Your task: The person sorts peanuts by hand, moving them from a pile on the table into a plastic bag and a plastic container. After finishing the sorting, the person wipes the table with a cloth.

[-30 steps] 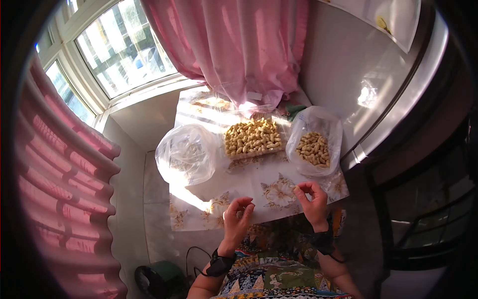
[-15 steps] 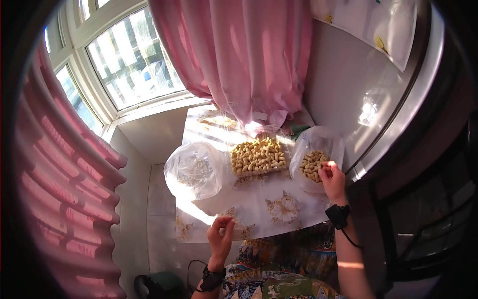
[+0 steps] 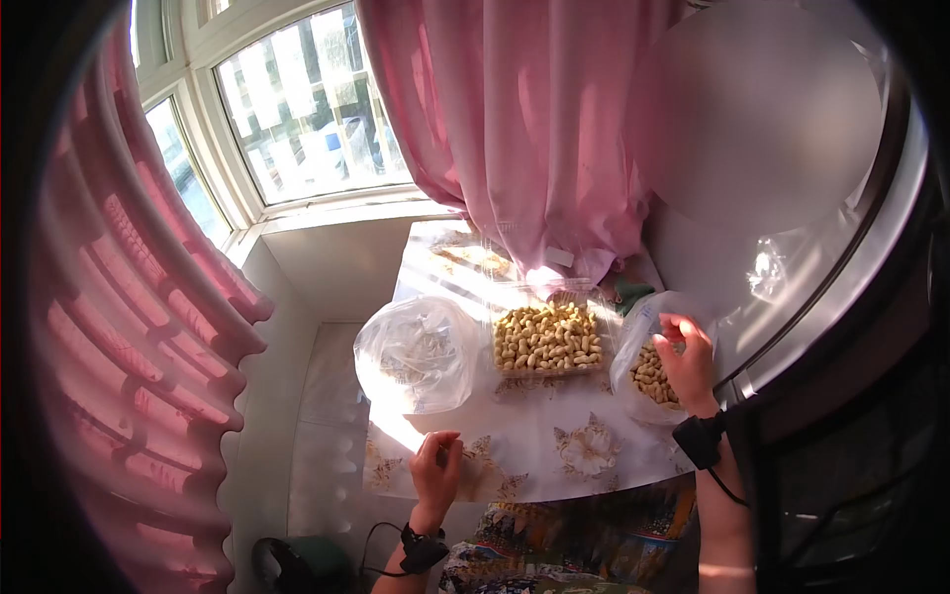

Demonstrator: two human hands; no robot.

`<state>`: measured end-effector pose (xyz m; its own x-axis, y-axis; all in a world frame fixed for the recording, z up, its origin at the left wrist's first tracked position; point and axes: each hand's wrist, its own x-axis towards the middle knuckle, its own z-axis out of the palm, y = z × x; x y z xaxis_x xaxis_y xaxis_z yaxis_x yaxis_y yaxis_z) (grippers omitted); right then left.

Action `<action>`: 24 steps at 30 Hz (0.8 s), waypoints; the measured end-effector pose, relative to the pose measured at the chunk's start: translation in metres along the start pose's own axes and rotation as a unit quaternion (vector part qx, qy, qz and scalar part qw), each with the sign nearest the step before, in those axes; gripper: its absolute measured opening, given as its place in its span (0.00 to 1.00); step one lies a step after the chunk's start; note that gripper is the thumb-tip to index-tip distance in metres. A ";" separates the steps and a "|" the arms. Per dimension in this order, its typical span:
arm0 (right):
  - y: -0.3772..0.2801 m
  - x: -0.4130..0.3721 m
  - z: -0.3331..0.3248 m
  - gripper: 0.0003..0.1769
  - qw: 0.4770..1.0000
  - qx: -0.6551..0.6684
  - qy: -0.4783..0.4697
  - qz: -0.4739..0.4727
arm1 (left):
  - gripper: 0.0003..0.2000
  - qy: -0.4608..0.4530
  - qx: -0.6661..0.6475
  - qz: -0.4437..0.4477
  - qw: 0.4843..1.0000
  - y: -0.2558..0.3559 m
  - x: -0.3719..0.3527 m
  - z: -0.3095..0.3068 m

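My right hand (image 3: 688,364) is over the plastic bag of peanuts (image 3: 653,381) at the table's right side. Its fingers are curved, with a gap between them and the thumb, and I see nothing held there. My left hand (image 3: 436,472) is at the table's front edge, its fingers curled closed. Whatever they might hold is too small to make out. A clear plastic box (image 3: 547,373) full of unshelled peanuts (image 3: 549,335) stands between the two bags. To its left sits a white plastic bag (image 3: 416,354) with pale pieces inside, hard to make out.
A flower-patterned cloth (image 3: 586,447) covers the table. Pink curtains (image 3: 534,129) hang behind it and at the left, beside a window (image 3: 312,109). A shiny panel edge (image 3: 831,327) borders the right side. Both wrists wear black bands with cables.
My right hand has lifted off the peanuts in the right bag, and its fingers have parted. My left hand stays near the front edge. The whole view has shifted slightly.
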<state>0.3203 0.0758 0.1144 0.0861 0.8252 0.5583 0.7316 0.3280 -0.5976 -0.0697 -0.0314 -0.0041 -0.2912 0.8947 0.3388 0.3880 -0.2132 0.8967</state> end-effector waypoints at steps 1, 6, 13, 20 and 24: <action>0.000 0.015 0.006 0.18 1.000 -0.008 0.008 0.000 | 0.05 0.002 0.037 0.030 0.999 0.005 0.000 0.001; 0.063 0.083 0.050 0.21 0.993 -0.065 -0.097 -0.018 | 0.06 -0.013 0.026 -0.033 0.999 0.005 0.000 0.000; 0.136 0.119 0.103 0.33 0.937 -0.242 -0.251 0.030 | 0.07 -0.002 0.088 0.044 0.995 -0.001 0.002 0.002; 0.161 0.115 0.109 0.38 0.906 -0.267 -0.299 0.134 | 0.09 -0.015 0.085 -0.010 0.996 -0.002 -0.005 0.004; 0.191 0.106 0.111 0.20 0.949 -0.246 -0.196 0.037 | 0.09 -0.024 0.100 -0.046 0.994 0.004 -0.005 0.007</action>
<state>0.3944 0.2773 -0.0046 -0.0373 0.9767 0.2113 0.9687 0.0873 -0.2325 -0.0609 -0.0340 -0.0042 -0.2937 0.9254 0.2397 0.5284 -0.0518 0.8474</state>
